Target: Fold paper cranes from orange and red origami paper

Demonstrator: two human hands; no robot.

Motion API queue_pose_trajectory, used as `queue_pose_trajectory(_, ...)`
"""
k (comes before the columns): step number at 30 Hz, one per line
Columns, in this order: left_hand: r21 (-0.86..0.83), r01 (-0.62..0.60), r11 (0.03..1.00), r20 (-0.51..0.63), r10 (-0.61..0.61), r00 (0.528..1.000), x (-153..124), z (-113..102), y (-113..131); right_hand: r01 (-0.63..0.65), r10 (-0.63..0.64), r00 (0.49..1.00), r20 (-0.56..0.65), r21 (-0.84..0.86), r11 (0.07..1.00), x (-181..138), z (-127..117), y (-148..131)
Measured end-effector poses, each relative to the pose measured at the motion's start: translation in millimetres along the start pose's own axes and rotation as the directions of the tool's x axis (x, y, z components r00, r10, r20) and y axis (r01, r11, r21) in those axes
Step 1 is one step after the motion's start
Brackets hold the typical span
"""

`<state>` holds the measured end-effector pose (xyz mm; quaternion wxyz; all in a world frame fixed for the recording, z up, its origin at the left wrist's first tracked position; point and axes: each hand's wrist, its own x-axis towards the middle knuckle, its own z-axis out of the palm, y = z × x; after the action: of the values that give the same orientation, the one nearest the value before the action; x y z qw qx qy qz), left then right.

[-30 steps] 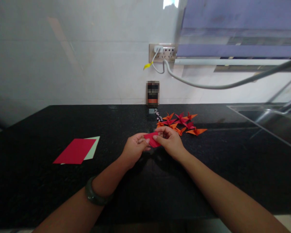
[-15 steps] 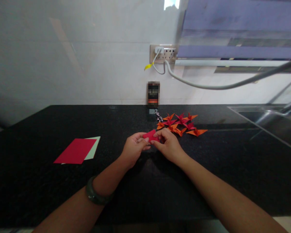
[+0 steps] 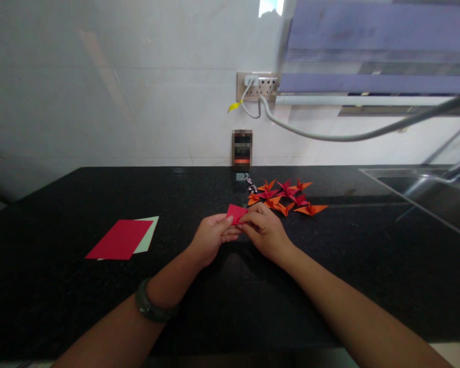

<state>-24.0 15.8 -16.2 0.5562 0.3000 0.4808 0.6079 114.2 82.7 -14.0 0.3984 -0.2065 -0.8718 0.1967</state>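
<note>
A small folded red paper (image 3: 235, 213) is held above the black countertop (image 3: 61, 296) between both hands. My left hand (image 3: 210, 239) pinches its lower left side with closed fingers. My right hand (image 3: 263, 231) grips its right side, thumb and fingers pressed on it. Most of the paper is covered by my fingers; only its upper corner shows. A dark bracelet circles my left wrist.
Several folded red and orange paper cranes (image 3: 285, 197) lie just behind my right hand. A stack of flat red and pale green sheets (image 3: 122, 238) lies at the left. A small dark box (image 3: 242, 150) stands against the wall under a socket (image 3: 257, 86). A steel sink (image 3: 429, 191) is at the right.
The red paper has been turned and folded smaller between my fingers, its corner now pointing up. Both hands moved closer together.
</note>
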Motion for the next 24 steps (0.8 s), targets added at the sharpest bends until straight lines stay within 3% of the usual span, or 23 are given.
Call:
queue_pose_trajectory(10, -0.078, 0.005, 0.997, 0.046, -0.001, 0.999, -1.6, 3.8, 0.2, -0.249, 0.272, 0.951, -0.148, 0.157, 0.956, 1.7, 6.7, 0.4)
queue_pose_trajectory(17, -0.070, 0.024, 0.997, 0.049, -0.020, 0.999, -3.1, 5.6, -0.3, -0.207, 0.248, 0.958, -0.142, 0.251, 0.946, 2.3, 7.7, 1.7)
queue_pose_trajectory(24, -0.020, 0.032, 0.999, 0.058, -0.031, 0.998, -1.7, 4.8, -3.1, -0.256, 0.312, 0.945, -0.102, 0.366, 0.895, 3.6, 7.8, 0.8)
